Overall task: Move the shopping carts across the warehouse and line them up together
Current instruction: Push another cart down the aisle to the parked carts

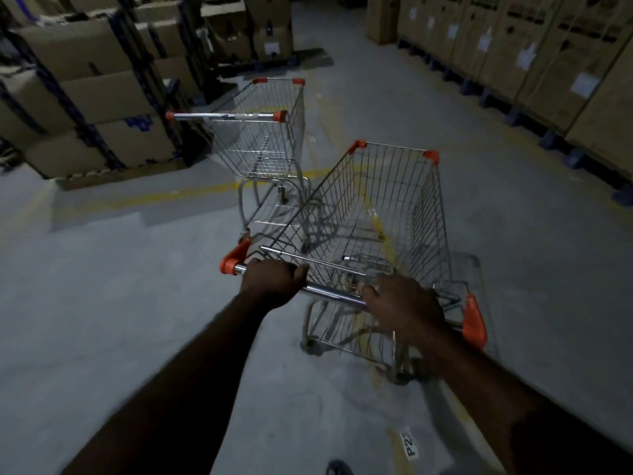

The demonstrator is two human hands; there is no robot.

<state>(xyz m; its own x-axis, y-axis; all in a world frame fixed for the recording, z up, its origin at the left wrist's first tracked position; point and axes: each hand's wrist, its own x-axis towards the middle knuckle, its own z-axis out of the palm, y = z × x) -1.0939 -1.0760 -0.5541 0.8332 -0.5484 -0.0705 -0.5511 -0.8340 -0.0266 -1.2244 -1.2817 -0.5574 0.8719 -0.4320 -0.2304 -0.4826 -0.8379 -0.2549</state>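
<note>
The handle (334, 293) of the near cart (394, 200) is clamped by the fingers of the left hand (274, 284) and right hand (404, 306). A second cart (263, 138) is seen beyond them.

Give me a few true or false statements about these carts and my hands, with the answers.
1. The left hand and the right hand both grip the near cart by its handle. True.
2. The far cart stands ahead on the left with no hand on it. True.
3. The near cart carries boxes. False: no boxes lie in it.
4. Cardboard boxes stand stacked at the left. True.
5. The carts have blue plastic corners. False: the corner caps are orange.
</note>
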